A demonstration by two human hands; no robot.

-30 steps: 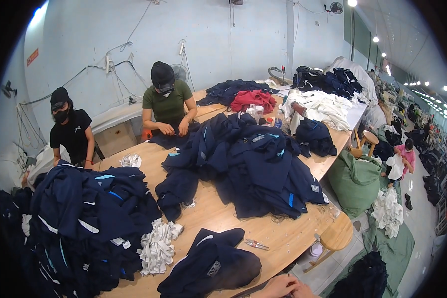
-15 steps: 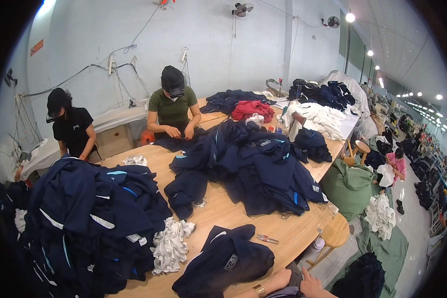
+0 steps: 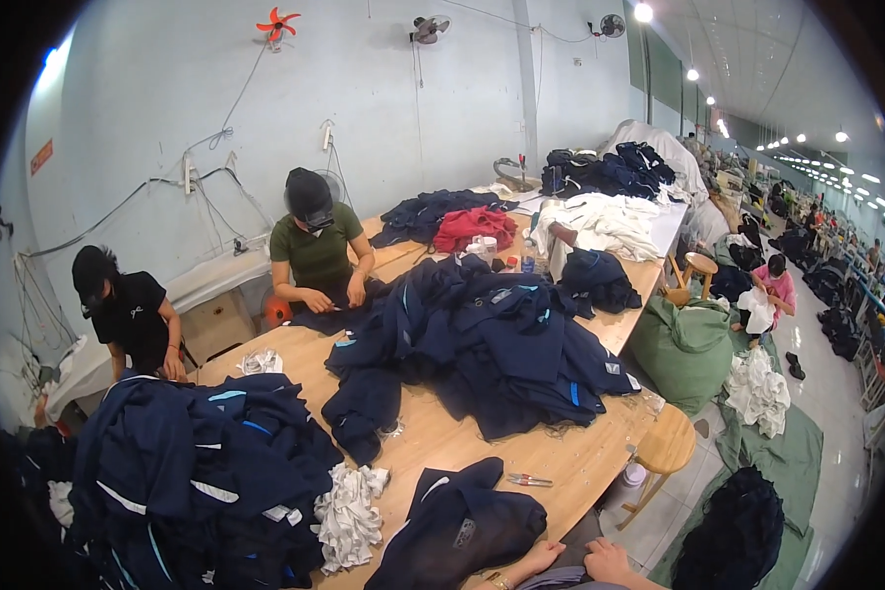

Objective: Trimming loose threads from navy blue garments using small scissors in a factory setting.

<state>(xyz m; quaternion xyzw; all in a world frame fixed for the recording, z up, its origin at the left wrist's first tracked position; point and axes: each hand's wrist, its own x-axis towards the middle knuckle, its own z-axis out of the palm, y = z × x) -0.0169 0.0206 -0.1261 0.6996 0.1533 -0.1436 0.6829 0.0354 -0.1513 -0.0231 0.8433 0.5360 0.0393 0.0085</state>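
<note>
Low in the view, past the table's near edge, my left hand (image 3: pixel 541 559) has its fingers curled closed, with a gold-coloured band on the wrist. My right hand (image 3: pixel 608 561) is a little to the right, also curled closed. Dark grey cloth (image 3: pixel 572 559) lies between and beneath them. Whatever either hand may grip is hidden. Nearest to my left hand, a navy garment (image 3: pixel 462 536) with a grey printed patch lies on the wooden table (image 3: pixel 580 467). Small thread snips (image 3: pixel 529 480) with reddish parts rest on the tabletop just beyond it.
A large navy garment heap (image 3: pixel 197 472) fills the left, beside white cloth scraps (image 3: pixel 352 516). Another navy pile (image 3: pixel 482 344) covers the middle. Two co-workers stand across the table. A wooden stool (image 3: pixel 667 440), a green sack (image 3: pixel 680 352) and dark cloth (image 3: pixel 733 531) are at right.
The whole view has shifted slightly. My right hand's extended finger has curled in, and my two hands remain close together. The co-worker in green has moved the hands a little over the cloth.
</note>
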